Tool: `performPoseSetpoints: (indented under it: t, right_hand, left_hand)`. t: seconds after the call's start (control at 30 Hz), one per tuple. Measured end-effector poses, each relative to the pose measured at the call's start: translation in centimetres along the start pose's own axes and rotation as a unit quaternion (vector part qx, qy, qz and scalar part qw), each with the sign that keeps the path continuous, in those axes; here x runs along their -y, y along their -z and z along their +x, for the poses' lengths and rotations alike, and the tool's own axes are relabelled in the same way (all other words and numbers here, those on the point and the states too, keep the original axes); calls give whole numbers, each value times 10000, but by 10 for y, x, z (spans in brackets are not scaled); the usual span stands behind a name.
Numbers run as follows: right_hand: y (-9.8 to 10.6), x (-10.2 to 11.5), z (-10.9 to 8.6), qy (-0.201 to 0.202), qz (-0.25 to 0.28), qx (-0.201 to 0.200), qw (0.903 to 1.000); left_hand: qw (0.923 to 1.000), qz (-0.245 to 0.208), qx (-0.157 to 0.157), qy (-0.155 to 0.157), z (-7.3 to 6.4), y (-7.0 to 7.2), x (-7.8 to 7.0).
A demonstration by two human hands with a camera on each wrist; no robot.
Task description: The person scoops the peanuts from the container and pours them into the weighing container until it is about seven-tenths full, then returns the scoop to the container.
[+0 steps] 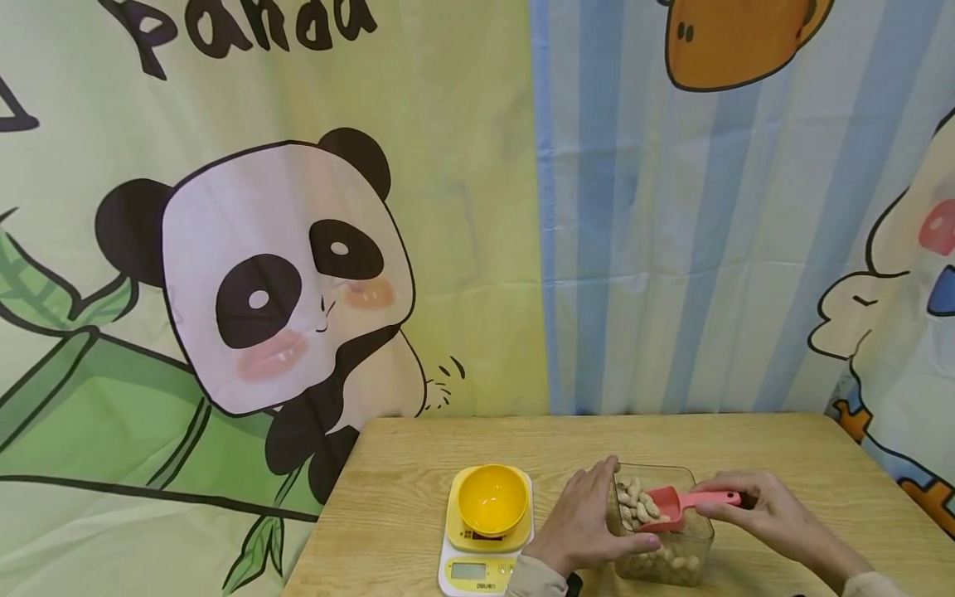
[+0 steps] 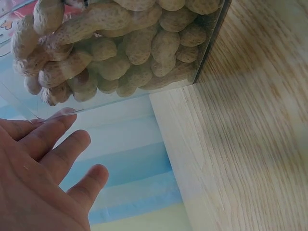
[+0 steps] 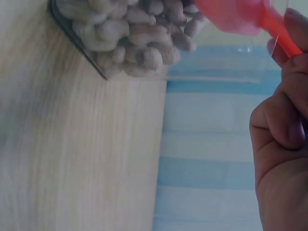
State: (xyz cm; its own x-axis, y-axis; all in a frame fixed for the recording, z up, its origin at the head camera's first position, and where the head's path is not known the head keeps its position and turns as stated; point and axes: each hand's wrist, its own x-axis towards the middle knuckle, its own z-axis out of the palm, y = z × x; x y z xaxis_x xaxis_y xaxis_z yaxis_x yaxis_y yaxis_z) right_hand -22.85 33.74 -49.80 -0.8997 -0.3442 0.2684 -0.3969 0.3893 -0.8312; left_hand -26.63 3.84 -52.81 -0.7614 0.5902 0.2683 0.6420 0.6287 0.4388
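A clear square container (image 1: 664,572) of unshelled peanuts (image 1: 632,502) stands on the table; the nuts show through its wall in the left wrist view. My right hand (image 1: 768,510) grips the handle of a pink scoop (image 1: 666,508), whose bowl is inside the container's top by the peanuts. Curled fingers (image 3: 284,120) show in the right wrist view, and the scoop (image 3: 236,14) is partly cut off. At the container's left side rests my left hand (image 1: 585,522), its thumb across the near side. Its fingers (image 2: 72,149) look fairly straight, some touching the wall.
Left of the container is a yellow and white kitchen scale (image 1: 468,572) bearing a yellow bowl (image 1: 492,500). The wooden table (image 1: 395,489) reaches back to a printed curtain (image 1: 477,249) with a panda and blue stripes.
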Motion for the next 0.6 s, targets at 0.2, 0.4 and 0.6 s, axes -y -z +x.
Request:
performPoseSetpoints:
  t: [0.2,0.4,0.6]
  right_hand:
    - [-9,3,-2,-171,-233,-398,9988]
    - [-10,2,-4,-30,-101,-362,9993]
    - [-13,0,-6,-246,-203,-488,9983]
  left_hand:
    - [9998,-168,-8,75,1,0,2]
    - [9997,-235,-1,72,3,2,3]
    - [9994,-313,66,135,1,1,2]
